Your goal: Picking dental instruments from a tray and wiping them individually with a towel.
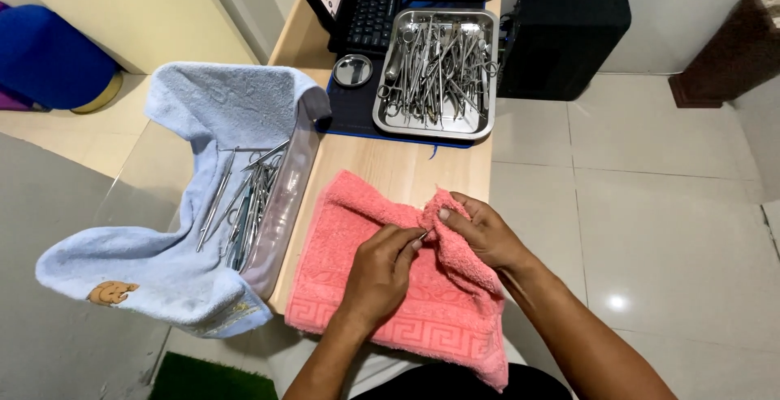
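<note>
A pink towel (pixel 349 286) lies spread on the wooden table (pixel 390 164) in front of me. My left hand (pixel 378 274) pinches a thin metal instrument (pixel 424 236), of which only the tip shows. A fold of the pink towel is bunched around that tip by my right hand (pixel 479 229). The two hands meet over the middle of the towel.
A clear bin lined with a light blue towel (pixel 162 278) stands at the left and holds several metal instruments (pixel 244 197). A steel tray (pixel 436 128) full of instruments sits farther back, beside a small round steel dish (pixel 353 70), a keyboard (pixel 375 2) and a black box (pixel 561 38).
</note>
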